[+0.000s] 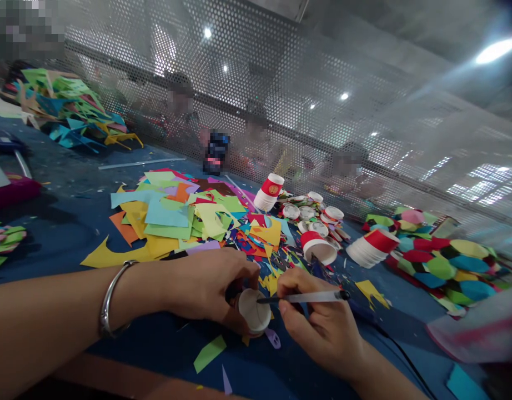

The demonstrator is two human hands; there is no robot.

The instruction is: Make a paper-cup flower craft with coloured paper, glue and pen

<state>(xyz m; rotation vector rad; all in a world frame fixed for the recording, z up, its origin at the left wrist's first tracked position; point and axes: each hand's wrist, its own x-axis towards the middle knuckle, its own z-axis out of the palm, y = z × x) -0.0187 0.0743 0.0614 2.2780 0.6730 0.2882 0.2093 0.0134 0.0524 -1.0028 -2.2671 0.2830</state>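
My left hand [206,283], with a silver bangle [110,300] on the wrist, is closed around a small paper cup [254,311] lying on its side, its white bottom facing me. My right hand [318,319] pinches a pen [306,298] with a clear barrel. The pen's dark tip touches the cup's bottom. Both hands rest low over the blue table [73,222], close together.
A heap of coloured paper scraps [189,219] lies just beyond my hands. Red-and-white paper cups [322,247] lie stacked and loose at centre right. A pile of coloured cup shapes [443,261] sits far right. A perforated screen [281,100] has people behind it.
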